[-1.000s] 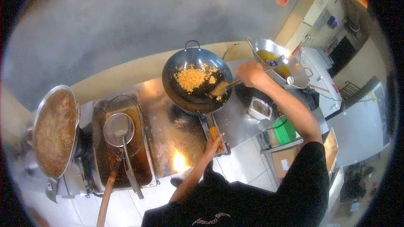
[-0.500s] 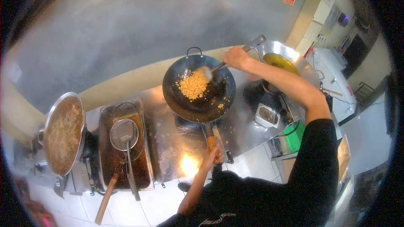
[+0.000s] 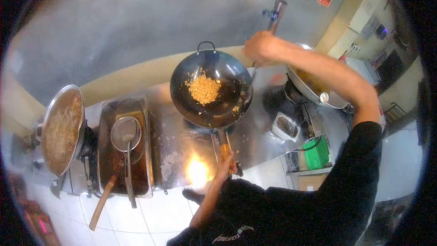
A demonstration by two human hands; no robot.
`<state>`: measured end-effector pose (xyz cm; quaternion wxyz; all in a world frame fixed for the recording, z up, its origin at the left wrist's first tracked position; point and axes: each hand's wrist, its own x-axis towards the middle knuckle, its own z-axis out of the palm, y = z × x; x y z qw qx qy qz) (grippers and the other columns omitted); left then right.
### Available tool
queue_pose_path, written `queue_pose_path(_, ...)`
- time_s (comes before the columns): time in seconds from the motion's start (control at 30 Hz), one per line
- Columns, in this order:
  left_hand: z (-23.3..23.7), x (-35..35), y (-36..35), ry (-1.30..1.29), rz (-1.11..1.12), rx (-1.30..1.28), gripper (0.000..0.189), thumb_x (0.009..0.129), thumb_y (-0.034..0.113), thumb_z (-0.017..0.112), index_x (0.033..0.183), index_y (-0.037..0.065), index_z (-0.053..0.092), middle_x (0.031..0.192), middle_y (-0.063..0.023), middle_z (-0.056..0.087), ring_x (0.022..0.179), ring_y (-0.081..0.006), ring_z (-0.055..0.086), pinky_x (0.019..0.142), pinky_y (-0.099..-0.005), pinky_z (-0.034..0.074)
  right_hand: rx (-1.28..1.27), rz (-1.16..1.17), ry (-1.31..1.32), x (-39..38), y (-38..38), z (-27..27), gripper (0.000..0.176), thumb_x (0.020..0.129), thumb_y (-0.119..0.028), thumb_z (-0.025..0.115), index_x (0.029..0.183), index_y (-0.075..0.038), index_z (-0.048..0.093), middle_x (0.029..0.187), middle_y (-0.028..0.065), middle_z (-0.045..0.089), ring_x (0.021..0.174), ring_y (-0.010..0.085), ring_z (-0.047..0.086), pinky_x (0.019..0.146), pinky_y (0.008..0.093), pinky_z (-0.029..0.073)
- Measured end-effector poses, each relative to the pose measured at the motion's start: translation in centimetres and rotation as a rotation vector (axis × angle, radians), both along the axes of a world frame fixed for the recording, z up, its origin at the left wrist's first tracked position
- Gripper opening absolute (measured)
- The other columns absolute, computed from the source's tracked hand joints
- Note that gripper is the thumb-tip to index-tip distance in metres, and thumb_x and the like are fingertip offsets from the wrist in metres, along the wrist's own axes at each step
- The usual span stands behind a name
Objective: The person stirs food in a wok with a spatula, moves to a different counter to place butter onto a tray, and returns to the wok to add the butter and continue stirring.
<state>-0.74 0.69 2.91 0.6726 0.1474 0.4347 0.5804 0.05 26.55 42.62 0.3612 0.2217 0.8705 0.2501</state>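
My left hand [image 3: 225,166] is closed round the wooden handle of a dark wok [image 3: 182,79]. Golden chopped food [image 3: 204,89] lies in a heap left of the wok's middle, with a few loose bits to the right. Above the wok's right rim, my right hand [image 3: 260,48], slightly blurred, grips a long wok spatula [image 3: 274,16] that stands steeply. Its upper handle sticks up past my fist, and its lower end reaches the wok's right inner side, away from the heap.
On the left are a wide pan of brown liquid [image 3: 63,127] and a steel tray [image 3: 148,155] bearing a strainer [image 3: 125,134] and a wooden-handled tool [image 3: 102,205]. A large bowl [image 3: 300,79] and small metal container [image 3: 286,127] stand right. A wall [image 3: 136,27] rises behind.
My right hand has tipped the spatula upright and drawn its lower end from the heap to the wok's right side. The food heap is more compact. My left hand still holds the handle.
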Motion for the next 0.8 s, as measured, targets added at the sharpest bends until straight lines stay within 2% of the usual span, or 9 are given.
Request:
queue_pose_path(0.1,0.6,0.3,0.1,-0.083,0.001,-0.050,0.035,0.089,0.040,0.059,0.089,0.008,0.046,0.057,-0.0026,0.050,0.042,-0.0130,0.050,0.037,-0.0261,0.041,-0.069,-0.096,-0.100,0.1,0.4,-1.8,0.025,0.074,-0.021,0.069,0.092,-0.005,0.067,0.094,0.0147,0.066,0.088,0.0299,0.065,0.069,0.0413,0.052)
queue_pose_path(0.2,-1.9,0.6,0.3,-0.142,-0.031,-0.030,0.033,0.088,0.039,0.060,0.088,0.009,0.046,0.058,-0.0033,0.051,0.043,-0.0145,0.052,0.038,-0.0276,0.043,-0.219,-0.198,0.127,0.5,0.5,-8.7,0.020,0.075,-0.020,0.066,0.086,-0.003,0.066,0.090,0.0152,0.066,0.084,0.0296,0.065,0.067,0.0422,0.052)
queue_pose_path(0.27,-1.8,-0.1,0.3,-0.114,-0.053,-0.037,0.033,0.088,0.039,0.061,0.088,0.010,0.046,0.059,-0.0034,0.051,0.043,-0.0150,0.053,0.038,-0.0278,0.044,-0.160,-0.178,0.335,0.6,-0.2,-11.2,0.030,0.076,-0.025,0.062,0.096,-0.003,0.068,0.097,0.0159,0.067,0.084,0.0314,0.066,0.068,0.0435,0.053)
queue_pose_path(0.37,-1.3,-0.2,-0.4,-0.134,-0.053,-0.007,0.033,0.087,0.039,0.062,0.089,0.011,0.046,0.059,-0.0035,0.052,0.044,-0.0152,0.053,0.040,-0.0284,0.046,-0.204,-0.344,0.144,0.2,-3.2,-5.0,0.030,0.077,-0.024,0.061,0.091,0.002,0.067,0.093,0.0200,0.067,0.082,0.0325,0.066,0.070,0.0450,0.053)
queue_pose_path(0.47,-1.0,-1.3,-0.4,-0.140,-0.100,0.012,0.035,0.087,0.040,0.062,0.096,0.009,0.047,0.064,-0.0045,0.053,0.047,-0.0149,0.053,0.045,-0.0299,0.048,-0.299,-0.325,0.084,0.9,-2.8,-8.0,0.027,0.078,-0.021,0.060,0.087,0.004,0.067,0.088,0.0231,0.066,0.081,0.0328,0.067,0.070,0.0457,0.053)
queue_pose_path(0.57,-0.8,-2.1,-1.0,-0.145,-0.104,0.051,0.033,0.086,0.038,0.063,0.091,0.010,0.048,0.060,-0.0046,0.054,0.048,-0.0154,0.056,0.043,-0.0288,0.049,-0.288,-0.339,0.595,0.9,-5.9,-15.6,0.023,0.078,-0.016,0.058,0.085,0.004,0.067,0.085,0.0263,0.065,0.078,0.0374,0.066,0.070,0.0471,0.052)
queue_pose_path(0.63,-0.6,-3.4,-1.3,-0.171,-0.124,-0.018,0.032,0.086,0.038,0.064,0.091,0.010,0.050,0.060,-0.0043,0.054,0.049,-0.0152,0.055,0.044,-0.0290,0.049,-0.195,-0.304,0.676,2.6,-8.4,-18.4,0.024,0.081,-0.017,0.055,0.084,0.004,0.066,0.087,0.0242,0.065,0.077,0.0386,0.066,0.069,0.0476,0.053)
queue_pose_path(0.7,-0.6,-4.3,-1.8,-0.148,-0.133,0.063,0.032,0.086,0.038,0.064,0.093,0.009,0.052,0.060,-0.0034,0.053,0.048,-0.0150,0.054,0.044,-0.0294,0.049,-0.167,-0.485,0.643,3.2,-11.2,-15.1,0.025,0.085,-0.016,0.050,0.086,0.003,0.065,0.086,0.0224,0.066,0.078,0.0386,0.066,0.069,0.0469,0.053)
queue_pose_path(0.8,-1.3,-5.1,-1.8,-0.137,-0.179,0.015,0.033,0.085,0.039,0.065,0.095,0.012,0.048,0.063,-0.0035,0.053,0.048,-0.0157,0.054,0.044,-0.0308,0.049,0.070,-0.487,0.805,0.8,-10.6,-20.1,0.025,0.088,-0.014,0.046,0.091,0.002,0.065,0.087,0.0211,0.066,0.083,0.0367,0.066,0.071,0.0464,0.053)
